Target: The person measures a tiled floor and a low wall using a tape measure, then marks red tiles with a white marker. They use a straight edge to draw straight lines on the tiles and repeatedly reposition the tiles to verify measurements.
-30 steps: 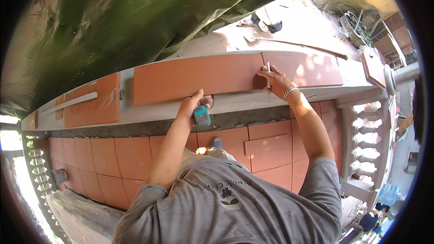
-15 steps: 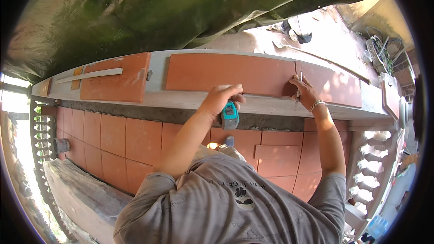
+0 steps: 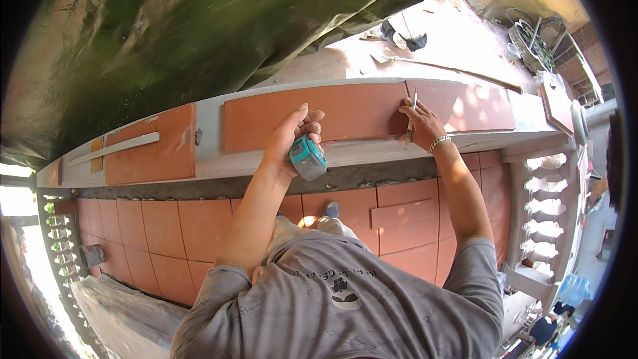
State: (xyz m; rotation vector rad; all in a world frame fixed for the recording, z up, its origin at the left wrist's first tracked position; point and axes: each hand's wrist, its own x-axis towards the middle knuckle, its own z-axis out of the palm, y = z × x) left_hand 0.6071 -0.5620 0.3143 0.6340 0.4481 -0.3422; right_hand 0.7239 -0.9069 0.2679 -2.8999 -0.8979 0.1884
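A teal and grey tape measure [image 3: 308,158] is gripped in my left hand [image 3: 290,134], over the front edge of the ledge. No drawn-out blade can be made out. My right hand [image 3: 424,123] holds a slim pale pen-like marker [image 3: 413,101] between its fingers. That hand rests at the joint between a long terracotta tile [image 3: 345,110] and a second terracotta tile [image 3: 472,106], both lying on the grey ledge [image 3: 211,126].
Further left on the ledge sits another terracotta tile [image 3: 173,159] with a pale strip [image 3: 126,146] across it. Below, terracotta floor tiles [image 3: 206,226] run between balusters. Behind the ledge hang a green tarp [image 3: 166,26] and, to the right, a long-handled shovel [image 3: 458,70] on the ground.
My left hand has lifted and turned with the tape measure, drawing away from the tile's front edge. My right hand stays at the tile joint. The whole view has shifted a little.
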